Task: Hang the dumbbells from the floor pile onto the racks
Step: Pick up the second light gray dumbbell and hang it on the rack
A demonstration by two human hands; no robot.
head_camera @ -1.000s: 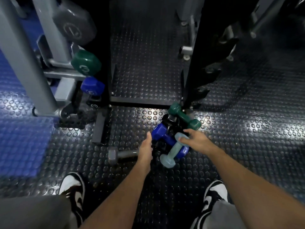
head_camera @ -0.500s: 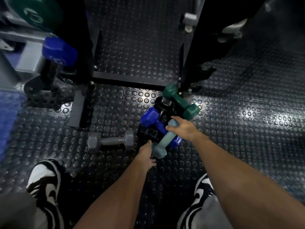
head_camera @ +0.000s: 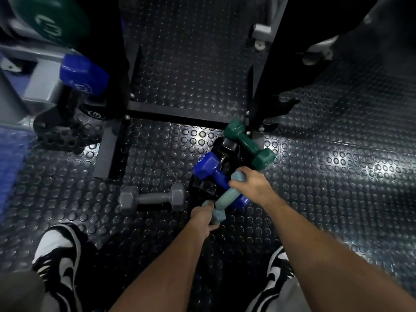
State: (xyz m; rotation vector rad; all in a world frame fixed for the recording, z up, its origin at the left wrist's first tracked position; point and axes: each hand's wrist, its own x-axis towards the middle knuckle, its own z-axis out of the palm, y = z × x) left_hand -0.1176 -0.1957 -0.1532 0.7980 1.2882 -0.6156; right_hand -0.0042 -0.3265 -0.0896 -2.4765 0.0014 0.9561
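A pile of dumbbells lies on the studded black floor by the foot of the right rack [head_camera: 265, 75]. On top is a pale teal dumbbell [head_camera: 225, 197], lying slantwise. My right hand [head_camera: 253, 185] grips its upper end, and my left hand [head_camera: 202, 217] curls round its lower head. Under it lie a blue dumbbell [head_camera: 208, 166], a dark green dumbbell [head_camera: 249, 145] and black ones [head_camera: 225, 149], partly hidden. A grey dumbbell [head_camera: 152, 198] lies apart to the left.
The left rack [head_camera: 40, 84] holds a blue dumbbell [head_camera: 83, 75] and a green one [head_camera: 51, 21]. A black base bar [head_camera: 180, 113] joins the two racks on the floor. My shoes [head_camera: 58, 255] stand at the bottom, the other shoe [head_camera: 276, 273] to the right.
The view has dropped closer to the pile. My right hand has closed on the teal dumbbell's upper end, and my left hand has come across to take hold of its lower head.
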